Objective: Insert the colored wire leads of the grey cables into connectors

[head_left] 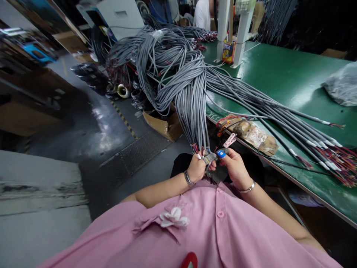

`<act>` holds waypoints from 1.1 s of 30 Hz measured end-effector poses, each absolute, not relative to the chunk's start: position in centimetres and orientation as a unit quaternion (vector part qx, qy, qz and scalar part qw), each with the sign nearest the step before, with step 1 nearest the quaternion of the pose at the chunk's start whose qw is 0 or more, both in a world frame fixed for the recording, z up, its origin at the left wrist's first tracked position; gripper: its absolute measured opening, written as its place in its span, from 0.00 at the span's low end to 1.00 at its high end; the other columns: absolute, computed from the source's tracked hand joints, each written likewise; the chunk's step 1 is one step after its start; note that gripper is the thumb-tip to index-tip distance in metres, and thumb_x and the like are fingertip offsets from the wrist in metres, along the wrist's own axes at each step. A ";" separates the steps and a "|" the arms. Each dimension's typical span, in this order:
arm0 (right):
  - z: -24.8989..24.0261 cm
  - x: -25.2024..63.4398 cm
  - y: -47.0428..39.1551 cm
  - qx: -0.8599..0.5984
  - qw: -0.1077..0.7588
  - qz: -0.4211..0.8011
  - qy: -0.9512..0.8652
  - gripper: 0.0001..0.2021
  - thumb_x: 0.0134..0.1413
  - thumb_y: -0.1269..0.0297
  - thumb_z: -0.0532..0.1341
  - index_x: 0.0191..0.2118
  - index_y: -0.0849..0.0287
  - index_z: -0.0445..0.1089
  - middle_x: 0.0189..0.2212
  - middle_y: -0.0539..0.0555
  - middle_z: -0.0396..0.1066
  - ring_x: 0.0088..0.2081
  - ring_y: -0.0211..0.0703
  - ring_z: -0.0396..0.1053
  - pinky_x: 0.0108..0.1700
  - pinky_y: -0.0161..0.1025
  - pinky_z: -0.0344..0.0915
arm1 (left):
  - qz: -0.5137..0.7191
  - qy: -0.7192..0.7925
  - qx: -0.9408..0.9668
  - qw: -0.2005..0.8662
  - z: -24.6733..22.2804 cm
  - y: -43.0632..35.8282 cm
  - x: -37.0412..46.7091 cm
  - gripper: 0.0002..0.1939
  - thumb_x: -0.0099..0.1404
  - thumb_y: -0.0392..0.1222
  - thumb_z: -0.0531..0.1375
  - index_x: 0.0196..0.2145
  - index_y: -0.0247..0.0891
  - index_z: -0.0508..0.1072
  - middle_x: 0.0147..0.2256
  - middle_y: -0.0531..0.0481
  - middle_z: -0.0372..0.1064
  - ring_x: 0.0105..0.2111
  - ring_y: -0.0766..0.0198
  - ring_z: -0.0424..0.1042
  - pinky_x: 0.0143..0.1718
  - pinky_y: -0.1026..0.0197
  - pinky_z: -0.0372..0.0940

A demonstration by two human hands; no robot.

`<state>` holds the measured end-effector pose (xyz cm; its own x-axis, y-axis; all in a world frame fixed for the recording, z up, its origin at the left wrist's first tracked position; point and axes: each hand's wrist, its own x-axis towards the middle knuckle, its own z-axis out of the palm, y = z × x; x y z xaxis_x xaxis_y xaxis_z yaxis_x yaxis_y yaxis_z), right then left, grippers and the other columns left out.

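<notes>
Just in front of my body, my left hand (198, 166) is closed round the stripped end of a grey cable; coloured wires stick out around its fingers. Grey wrapping covers its thumb. My right hand (234, 165) is pinched close beside it, with a blue-and-white cover on the thumb; what lies between those fingertips is too small to make out. Above both hands hangs a thick bundle of grey cables (192, 96), its lower ends reaching down to my left hand. A pink clip (230, 140) sits just beyond my right fingertips.
On the green table (279, 74), more grey cables (273, 111) run rightward to bare coloured wires. A taped wooden block (258, 136) lies at its edge. A cardboard box (164, 124) stands below the bundle. A clear plastic bag (343, 83) rests far right. Someone in white (202, 15) is behind.
</notes>
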<state>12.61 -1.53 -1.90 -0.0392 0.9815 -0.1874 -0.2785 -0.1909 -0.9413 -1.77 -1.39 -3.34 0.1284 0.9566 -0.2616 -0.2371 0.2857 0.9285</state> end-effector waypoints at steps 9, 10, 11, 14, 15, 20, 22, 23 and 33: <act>-2.5 12.5 -1.7 -0.451 0.524 0.624 -0.364 0.12 0.45 0.56 0.70 0.27 0.59 0.70 0.19 0.45 0.63 0.21 0.32 0.56 0.26 0.33 0.55 | 0.492 0.473 0.352 0.641 -3.3 -1.4 -1.6 0.20 0.52 0.54 0.67 0.24 0.34 0.69 0.17 0.53 0.69 0.14 0.69 0.66 0.16 0.67 0.61; -2.6 12.6 -1.7 -0.446 0.525 0.630 -0.359 0.12 0.46 0.56 0.69 0.27 0.59 0.70 0.19 0.45 0.63 0.21 0.32 0.56 0.26 0.33 0.55 | 0.494 0.472 0.350 0.641 -3.2 -1.4 -1.6 0.20 0.52 0.54 0.67 0.24 0.34 0.69 0.17 0.53 0.68 0.14 0.70 0.66 0.16 0.67 0.61; -2.7 12.7 -1.7 -0.439 0.526 0.638 -0.352 0.12 0.48 0.56 0.68 0.27 0.59 0.69 0.20 0.45 0.63 0.21 0.31 0.56 0.26 0.33 0.55 | 0.497 0.471 0.347 0.641 -3.1 -1.4 -1.6 0.20 0.51 0.54 0.67 0.23 0.34 0.68 0.16 0.54 0.68 0.14 0.70 0.65 0.15 0.67 0.61; -2.8 13.3 -1.7 -0.411 0.527 0.666 -0.330 0.12 0.52 0.55 0.66 0.29 0.58 0.70 0.21 0.45 0.64 0.22 0.31 0.58 0.28 0.33 0.57 | 0.495 0.465 0.344 0.648 -3.0 -1.4 -1.8 0.20 0.50 0.54 0.68 0.23 0.35 0.68 0.16 0.54 0.68 0.13 0.70 0.64 0.15 0.67 0.61; -2.8 13.6 -1.6 -0.406 0.521 0.676 -0.327 0.12 0.52 0.55 0.66 0.30 0.58 0.70 0.23 0.46 0.66 0.23 0.31 0.59 0.29 0.33 0.59 | 0.490 0.461 0.349 0.652 -3.0 -1.4 -1.8 0.20 0.50 0.54 0.68 0.23 0.35 0.68 0.16 0.54 0.67 0.13 0.70 0.64 0.15 0.67 0.62; -2.6 14.7 -0.7 -0.395 0.472 0.706 -0.351 0.16 0.45 0.59 0.71 0.41 0.56 0.72 0.37 0.53 0.75 0.33 0.37 0.69 0.33 0.35 0.64 | 0.448 0.443 0.398 0.667 -3.6 -1.4 -2.4 0.19 0.53 0.54 0.67 0.24 0.34 0.69 0.16 0.53 0.68 0.14 0.70 0.65 0.16 0.66 0.63; -2.5 14.8 -0.3 -0.382 0.468 0.708 -0.364 0.19 0.42 0.61 0.72 0.42 0.56 0.71 0.38 0.53 0.75 0.35 0.39 0.71 0.33 0.34 0.64 | 0.432 0.441 0.416 0.668 -4.0 -1.5 -2.5 0.18 0.53 0.53 0.67 0.25 0.34 0.70 0.17 0.53 0.68 0.14 0.69 0.65 0.17 0.66 0.63; -2.4 14.7 -0.2 -0.377 0.471 0.707 -0.369 0.19 0.41 0.62 0.72 0.42 0.56 0.71 0.36 0.52 0.75 0.34 0.38 0.71 0.33 0.34 0.64 | 0.424 0.439 0.425 0.668 -4.1 -1.5 -2.6 0.18 0.54 0.53 0.66 0.25 0.34 0.70 0.17 0.53 0.68 0.14 0.69 0.65 0.17 0.66 0.63; -2.0 13.1 0.4 -0.413 0.497 0.678 -0.350 0.16 0.36 0.67 0.71 0.35 0.59 0.70 0.24 0.47 0.72 0.25 0.35 0.67 0.28 0.34 0.61 | 0.344 0.419 0.522 0.658 -3.2 -1.6 -2.9 0.18 0.55 0.50 0.66 0.21 0.33 0.70 0.17 0.51 0.68 0.15 0.70 0.66 0.18 0.67 0.62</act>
